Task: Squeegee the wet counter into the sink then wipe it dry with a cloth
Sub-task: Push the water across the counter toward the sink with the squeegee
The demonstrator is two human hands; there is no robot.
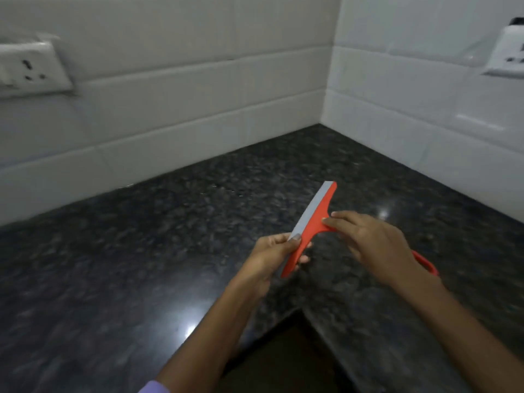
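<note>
A red squeegee (313, 219) with a grey rubber blade is held above the dark speckled granite counter (141, 251), near the inside corner. My left hand (273, 258) pinches the near end of the blade bar between thumb and fingers. My right hand (371, 242) wraps over the handle where it joins the bar; the handle's red tail sticks out behind the wrist. No sink and no cloth are in view.
White tiled walls meet in a corner at the back. A socket plate (31, 68) sits on the left wall and another (507, 55) on the right wall. The counter's front edges form an inner corner below my arms (300, 310).
</note>
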